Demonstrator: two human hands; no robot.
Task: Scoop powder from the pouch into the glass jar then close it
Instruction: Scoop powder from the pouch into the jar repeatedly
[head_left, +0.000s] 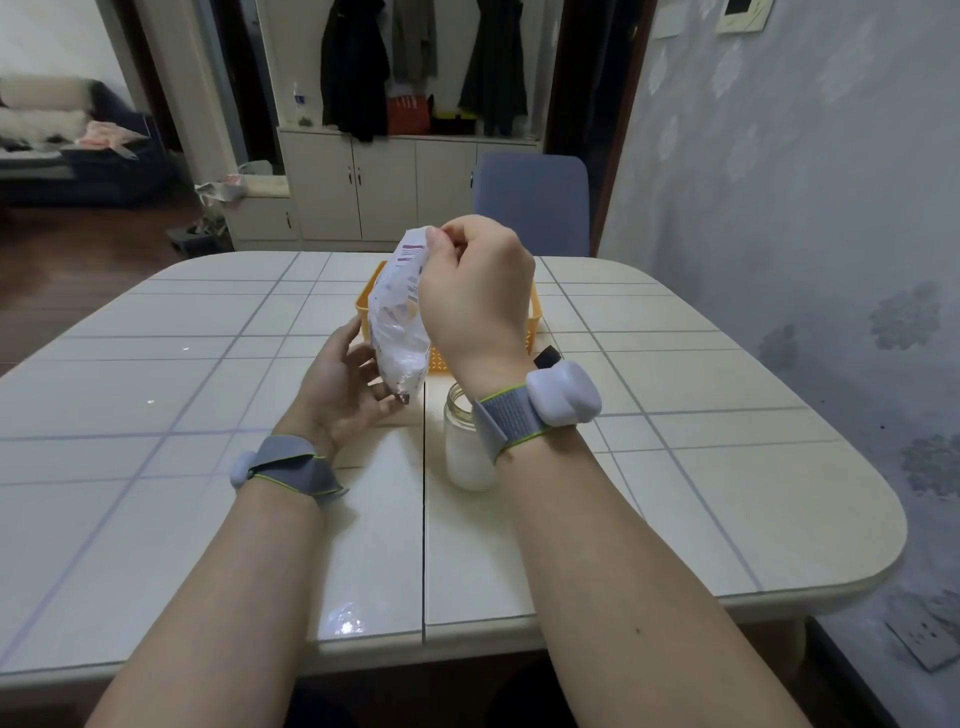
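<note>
Right hand (475, 291) pinches top of white crinkled plastic pouch (397, 317), hanging near upright; left hand (345, 387), fingers relaxed, cradles its bottom. Lidless clear glass jar (465, 457) stands mid-way across the tiled table (675, 364), under right wrist.

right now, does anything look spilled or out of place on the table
Nothing stands out. The pouch hangs tilted above the table, pinched at its top by the right hand; the glass jar stands upright, and no spilled powder shows.

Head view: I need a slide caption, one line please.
Right hand pinches the pouch top, left hand touches its bottom, jar nearby.
</note>
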